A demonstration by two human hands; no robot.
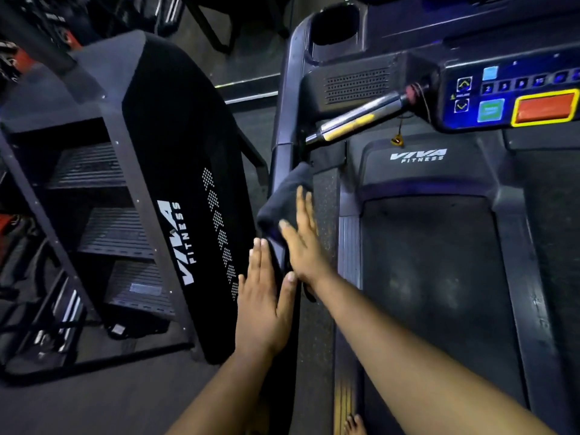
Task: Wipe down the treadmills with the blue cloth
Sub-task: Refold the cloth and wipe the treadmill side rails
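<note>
A dark blue cloth (282,199) drapes over the left side handrail (284,133) of a Viva Fitness treadmill (420,246). My right hand (303,240) lies flat on the cloth with fingers stretched out, pressing it against the rail. My left hand (263,296) is flat too, fingers together, against the rail's outer side just below the cloth, its fingertips touching the cloth's lower edge. The treadmill's belt, motor cover and lit console (514,92) fill the right half of the view.
A black stair-climber machine (169,189) with steps stands close on the left, leaving a narrow gap beside the rail. A chrome grip bar (354,120) juts from the console. A yellow safety clip (397,141) hangs on a cord. My bare foot (354,425) stands on the side rail.
</note>
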